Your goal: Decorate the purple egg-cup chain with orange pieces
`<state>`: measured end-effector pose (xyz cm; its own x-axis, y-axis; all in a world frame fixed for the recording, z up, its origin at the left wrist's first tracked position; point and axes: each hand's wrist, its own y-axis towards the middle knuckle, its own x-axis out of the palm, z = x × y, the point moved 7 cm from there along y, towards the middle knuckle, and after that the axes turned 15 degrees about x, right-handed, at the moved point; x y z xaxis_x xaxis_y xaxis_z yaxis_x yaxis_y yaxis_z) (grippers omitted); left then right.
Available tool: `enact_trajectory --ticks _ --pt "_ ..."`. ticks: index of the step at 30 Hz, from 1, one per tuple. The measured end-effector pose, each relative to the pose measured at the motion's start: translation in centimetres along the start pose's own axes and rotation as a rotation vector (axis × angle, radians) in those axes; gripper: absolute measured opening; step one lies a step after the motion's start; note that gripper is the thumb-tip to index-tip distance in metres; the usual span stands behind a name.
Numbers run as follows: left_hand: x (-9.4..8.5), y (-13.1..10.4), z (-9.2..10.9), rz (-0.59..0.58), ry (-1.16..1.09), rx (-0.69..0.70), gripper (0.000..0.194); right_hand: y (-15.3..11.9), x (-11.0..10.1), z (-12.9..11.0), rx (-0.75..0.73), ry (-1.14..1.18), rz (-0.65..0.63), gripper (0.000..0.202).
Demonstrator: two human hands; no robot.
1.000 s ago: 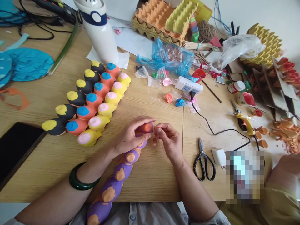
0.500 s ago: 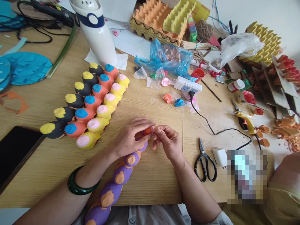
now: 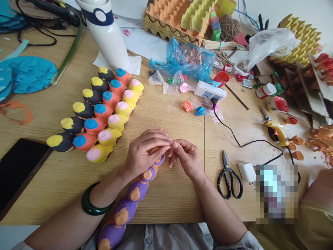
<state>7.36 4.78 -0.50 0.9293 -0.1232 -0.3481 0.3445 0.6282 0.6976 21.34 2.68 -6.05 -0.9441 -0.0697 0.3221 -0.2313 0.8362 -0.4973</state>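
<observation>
A purple egg-carton strip point(image 3: 137, 190) with orange patches runs from my lap up under my hands. My left hand point(image 3: 145, 149) is curled over its far end, thumb and fingers closed around it. Fingertips of my right hand point(image 3: 184, 155) are pinched together beside that end, meeting the left fingertips. Whatever they pinch is too small or hidden to make out. To the left lie three painted egg-carton strips: a black one point(image 3: 87, 110) with yellow tips, an orange-red one point(image 3: 107, 117) with blue tips, and a yellow one point(image 3: 120, 127) with pink tips.
Black-handled scissors point(image 3: 229, 180) and a white charger point(image 3: 246, 172) lie right of my right arm. A power strip point(image 3: 210, 91) trails its cord across the table. A phone point(image 3: 22, 173) rests at left, a white bottle point(image 3: 108, 38) behind. Another person's sleeve point(image 3: 312, 225) shows at right.
The left fingers have closed further over the strip's end, covering the orange part that showed between the hands. The view has shifted slightly.
</observation>
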Motion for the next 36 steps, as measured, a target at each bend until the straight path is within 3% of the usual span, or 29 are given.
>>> enact_trajectory --ticks 7,12,17,22,30,36 --pt "-0.14 0.0 -0.13 -0.002 -0.039 -0.072 0.021 0.01 0.07 0.02 -0.003 0.051 -0.036 0.041" --pt "0.0 -0.06 -0.15 -0.016 -0.063 -0.054 0.011 -0.1 0.25 0.18 0.019 0.017 -0.052 0.048" --pt "-0.35 -0.01 0.0 0.001 -0.002 -0.054 0.011 -0.12 0.47 0.12 0.011 0.094 -0.094 0.034" --pt "-0.24 -0.05 -0.11 -0.003 -0.012 -0.05 0.025 0.1 0.28 0.3 0.022 0.131 -0.107 0.04" --pt "-0.33 -0.06 0.07 0.02 -0.023 -0.017 0.011 -0.09 0.6 0.33 0.031 0.104 -0.123 0.039" --pt "-0.34 -0.2 0.09 -0.007 -0.002 -0.007 0.028 0.11 0.49 0.35 0.046 0.179 -0.153 0.03"
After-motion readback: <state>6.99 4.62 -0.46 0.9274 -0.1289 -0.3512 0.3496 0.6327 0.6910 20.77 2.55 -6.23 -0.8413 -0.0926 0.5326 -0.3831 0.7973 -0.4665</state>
